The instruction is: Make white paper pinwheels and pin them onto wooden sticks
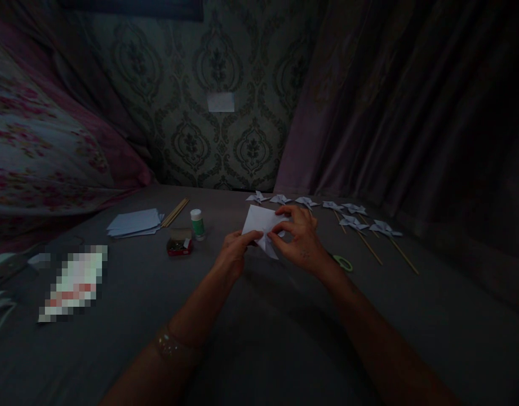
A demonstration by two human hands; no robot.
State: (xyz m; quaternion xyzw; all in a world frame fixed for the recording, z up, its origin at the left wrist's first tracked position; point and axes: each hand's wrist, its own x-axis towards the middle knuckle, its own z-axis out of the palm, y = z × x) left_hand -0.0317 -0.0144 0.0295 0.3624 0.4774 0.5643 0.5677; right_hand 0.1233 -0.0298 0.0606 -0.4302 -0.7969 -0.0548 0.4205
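ok so my left grip [239, 247] and right grip [300, 234] are both pinching 1 partly folded white paper [258, 217] (7 paper pinwheels [386, 228] behind it and off right, btw).

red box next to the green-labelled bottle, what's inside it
Small, partly shiny pieces lie inside the red box, with a pale piece toward its right end. It's too dark to identify them; the box's bottom is covered.

Dim light; damask-patterned wall [242, 67]; draped curtain [327, 124] right; pink floral fabric [39, 146] left.
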